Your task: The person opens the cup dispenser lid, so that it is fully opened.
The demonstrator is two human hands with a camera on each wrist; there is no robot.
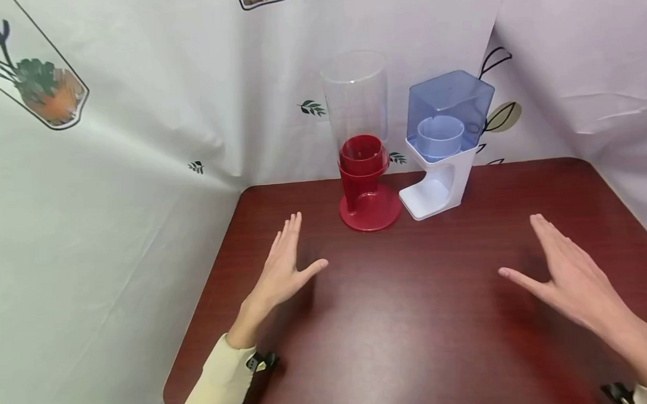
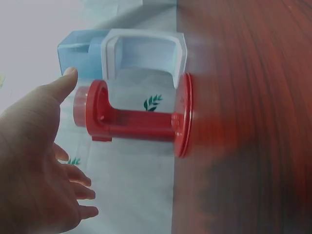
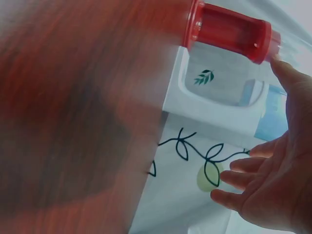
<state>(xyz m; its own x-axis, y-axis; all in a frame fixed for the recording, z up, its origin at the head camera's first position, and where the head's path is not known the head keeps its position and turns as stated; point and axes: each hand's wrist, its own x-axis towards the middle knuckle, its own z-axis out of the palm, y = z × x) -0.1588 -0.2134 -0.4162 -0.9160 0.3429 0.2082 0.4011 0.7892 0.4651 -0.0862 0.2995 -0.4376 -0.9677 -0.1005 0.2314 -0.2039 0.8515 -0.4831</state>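
At the back of the table stands a red dispenser (image 1: 362, 200) with a round base and a tall clear tube (image 1: 354, 100) on top. Close on its right is a white dispenser (image 1: 451, 179) with a see-through blue angular top (image 1: 450, 96) and a round collar inside it. My left hand (image 1: 283, 269) is held over the left side of the table, fingers straight and thumb spread, nearest the red dispenser. Over the right side is my right hand (image 1: 577, 276), its fingers extended and thumb apart. Both hands hold nothing and stay apart from the dispensers.
The dark red-brown wooden table (image 1: 413, 318) has rounded corners. Behind it and to the sides hangs a white cloth (image 1: 155, 142) printed with plants and leaves. A dark strap (image 1: 262, 361) is around the left wrist, over a pale sleeve (image 1: 219, 378).
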